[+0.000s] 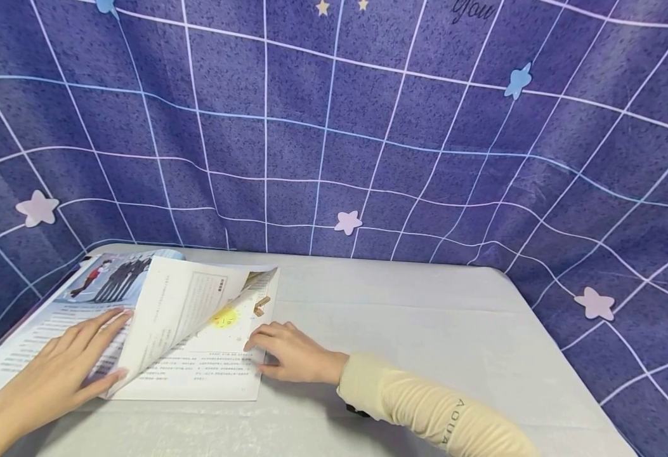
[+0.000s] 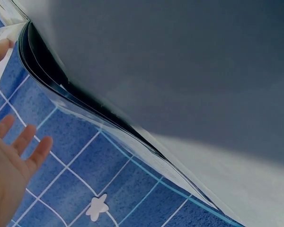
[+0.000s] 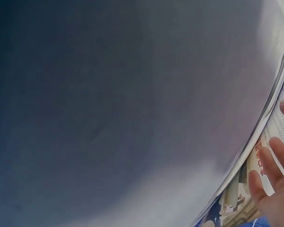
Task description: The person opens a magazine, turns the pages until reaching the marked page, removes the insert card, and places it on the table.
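A magazine (image 1: 196,377) lies spread on the table, with coloured pictures and columns of print. One of its pages (image 1: 182,292) stands partly lifted and curls over toward the left, above a page with a yellow sun drawing. On the left-hand pages rests my left hand (image 1: 62,362), fingers extended, its thumb at the lower corner of the curling page. My right hand (image 1: 294,352) touches the right edge of the magazine, its fingers loosely bent and the thumb apart from them. Both hands (image 2: 9,175) (image 3: 277,189) also show at the edges of the wrist views with fingers spread.
A light grey cloth covers the table (image 1: 402,317). Behind and around it hangs a purple-blue curtain (image 1: 288,152) with a line grid and star shapes. The magazine sits at the table's left side.
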Motion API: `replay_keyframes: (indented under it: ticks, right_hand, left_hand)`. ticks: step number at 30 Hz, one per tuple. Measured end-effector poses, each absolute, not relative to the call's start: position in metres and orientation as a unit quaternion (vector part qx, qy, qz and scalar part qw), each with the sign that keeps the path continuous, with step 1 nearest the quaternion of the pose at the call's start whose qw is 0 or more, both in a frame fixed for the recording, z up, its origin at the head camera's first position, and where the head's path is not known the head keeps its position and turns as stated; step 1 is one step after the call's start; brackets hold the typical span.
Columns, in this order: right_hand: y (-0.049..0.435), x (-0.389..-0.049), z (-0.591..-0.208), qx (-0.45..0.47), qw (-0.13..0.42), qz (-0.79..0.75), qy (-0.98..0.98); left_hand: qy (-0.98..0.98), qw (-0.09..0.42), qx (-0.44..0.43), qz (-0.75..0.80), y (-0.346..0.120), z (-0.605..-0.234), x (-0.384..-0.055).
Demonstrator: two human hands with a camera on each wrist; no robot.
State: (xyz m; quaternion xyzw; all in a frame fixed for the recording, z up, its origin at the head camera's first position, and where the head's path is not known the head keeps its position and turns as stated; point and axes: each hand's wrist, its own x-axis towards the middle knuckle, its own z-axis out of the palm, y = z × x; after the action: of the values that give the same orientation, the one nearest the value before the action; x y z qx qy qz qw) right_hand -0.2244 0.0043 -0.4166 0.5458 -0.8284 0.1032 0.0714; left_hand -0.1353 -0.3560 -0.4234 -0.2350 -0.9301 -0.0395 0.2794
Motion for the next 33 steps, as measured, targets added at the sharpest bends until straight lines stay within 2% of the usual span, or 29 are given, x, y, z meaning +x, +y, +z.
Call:
replay_keyframes:
  ticks: [11, 20, 33]
  right_hand:
    - [0.002, -0.224, -0.416, 0.54, 0.033, 0.078, -0.838]
    - [0.0, -0.226, -0.414, 0.536, 0.029, 0.071, -0.841]
    - [-0.003, -0.236, -0.411, 0.509, 0.021, 0.08, -0.857]
  left_hand:
    - [-0.937, 0.258, -0.233, -0.039, -0.354, -0.422, -0.135]
    - [-0.93, 0.269, -0.25, -0.03, -0.357, -0.429, -0.136]
    - [-0.947, 0.234, -0.217, -0.04, -0.353, -0.429, -0.132]
